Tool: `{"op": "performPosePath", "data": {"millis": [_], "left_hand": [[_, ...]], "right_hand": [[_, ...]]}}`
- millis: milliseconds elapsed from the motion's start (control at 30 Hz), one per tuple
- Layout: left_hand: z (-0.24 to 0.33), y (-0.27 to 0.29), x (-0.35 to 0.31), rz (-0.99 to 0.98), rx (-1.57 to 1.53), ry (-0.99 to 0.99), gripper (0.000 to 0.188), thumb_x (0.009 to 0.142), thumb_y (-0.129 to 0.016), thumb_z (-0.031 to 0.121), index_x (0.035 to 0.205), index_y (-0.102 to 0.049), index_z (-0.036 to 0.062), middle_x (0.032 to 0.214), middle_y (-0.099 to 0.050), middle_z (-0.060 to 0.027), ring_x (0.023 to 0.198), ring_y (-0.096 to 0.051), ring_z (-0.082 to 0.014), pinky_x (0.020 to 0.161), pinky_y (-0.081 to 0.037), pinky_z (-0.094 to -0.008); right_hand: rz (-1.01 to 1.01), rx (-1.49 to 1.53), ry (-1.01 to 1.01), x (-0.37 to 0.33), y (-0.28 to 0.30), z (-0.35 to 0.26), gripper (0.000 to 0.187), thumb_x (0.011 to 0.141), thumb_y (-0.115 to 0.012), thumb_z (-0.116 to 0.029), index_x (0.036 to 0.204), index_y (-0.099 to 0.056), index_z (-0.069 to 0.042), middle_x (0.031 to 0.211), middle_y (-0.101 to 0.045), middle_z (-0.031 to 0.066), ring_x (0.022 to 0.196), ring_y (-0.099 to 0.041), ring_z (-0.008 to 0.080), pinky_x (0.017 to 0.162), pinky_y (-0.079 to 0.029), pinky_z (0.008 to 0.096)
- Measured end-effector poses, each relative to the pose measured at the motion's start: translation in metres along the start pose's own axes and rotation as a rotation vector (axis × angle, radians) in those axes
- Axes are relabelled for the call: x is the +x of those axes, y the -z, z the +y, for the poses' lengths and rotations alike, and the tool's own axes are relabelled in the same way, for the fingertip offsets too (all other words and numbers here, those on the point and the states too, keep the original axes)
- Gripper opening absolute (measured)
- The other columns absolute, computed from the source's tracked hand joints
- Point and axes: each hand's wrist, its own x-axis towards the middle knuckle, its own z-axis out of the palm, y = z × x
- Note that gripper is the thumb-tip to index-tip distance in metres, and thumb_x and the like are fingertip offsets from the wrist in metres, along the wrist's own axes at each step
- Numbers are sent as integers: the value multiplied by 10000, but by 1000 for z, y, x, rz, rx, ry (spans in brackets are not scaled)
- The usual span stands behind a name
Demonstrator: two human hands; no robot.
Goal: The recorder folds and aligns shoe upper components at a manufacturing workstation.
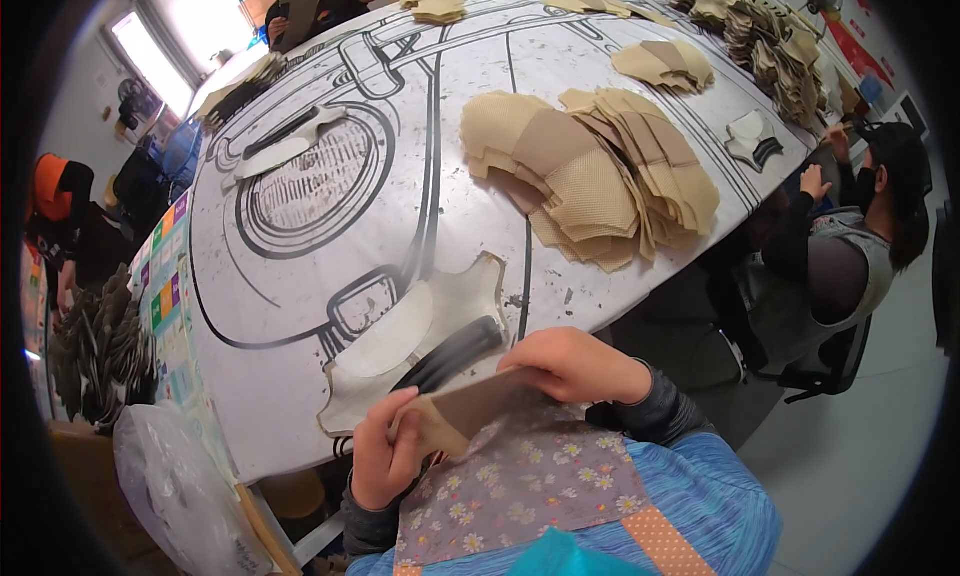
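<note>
Between my hands is a cut piece of leather-like material (480, 408), brown over most of its face and beige at the left end. My left hand (385, 454) pinches that beige end, thumb on top. At the other end my right hand (572, 364) grips the brown part; its fingertips are partly hidden. Just beyond, at the table's near edge, lies a white shaped board (385, 341) with a curved black strip (455, 351) on it. Farther right, a fanned pile of beige and brown cut pieces (590, 171) rests on the table.
The white table (300, 396) carries a printed car drawing. More cut pieces (665, 64) and a tall heap (770, 51) stand toward the far right. A person (835, 236) sits at right; others are at far left and the far end. A plastic bag (175, 486) hangs at left.
</note>
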Motion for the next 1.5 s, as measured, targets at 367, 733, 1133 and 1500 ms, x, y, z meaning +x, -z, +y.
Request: {"op": "performPosePath", "data": {"millis": [367,733,1133,1500], "left_hand": [[0,28,18,-260,242,2,469,765,-606,-29,1208,-648,118,882,-651,-113,744,-626,-304,641,-507,-351],[-7,58,46,-357,641,107,323,859,-610,96,1159,-684,189,720,-619,-94,633,-606,-284,562,-474,-372],[-33,64,69,-401,843,226,336,807,-615,114,1126,-695,180,717,-626,-105,667,-622,-296,589,-484,-408],[-44,71,69,-411,923,284,272,816,-621,128,1069,-719,149,749,-648,-117,683,-625,-312,609,-492,-411]], "right_hand": [[254,225,-333,18,-3,-7,391,914,-637,-88,1244,-427,-80,805,-638,125,723,-623,204,666,-468,289],[-35,-284,-181,108,-19,-6,72,868,-581,-113,924,-587,-69,824,-628,157,788,-624,358,666,-491,425],[-183,-443,-84,151,-39,8,237,824,-597,-14,1020,-723,-55,872,-618,120,804,-629,321,717,-508,382],[-161,-523,-59,159,-57,13,227,783,-561,-61,934,-730,-77,814,-624,116,752,-646,305,687,-532,393]]}}
